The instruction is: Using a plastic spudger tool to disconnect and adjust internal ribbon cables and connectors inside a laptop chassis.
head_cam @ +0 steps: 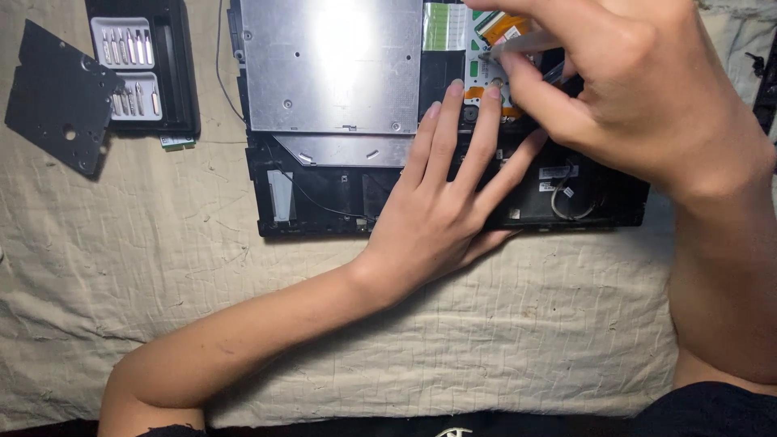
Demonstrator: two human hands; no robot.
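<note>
Opened laptop chassis (324, 206), black, bottom cover off, lies on wrinkled beige cloth (486, 324) at top centre; silver metal drive plate (332, 69) covers its left half; green-and-orange circuit board (486, 73) exposed at right; left hand (445, 202) flat, fingers spread, pressing chassis beside board; right hand (639, 89) pinched closed around thin metal tool (518, 47), tip on board; small white labels (558, 174) inside right bay; black bit case (142, 65) and removed black panel (61, 97) lie at far left.
</note>
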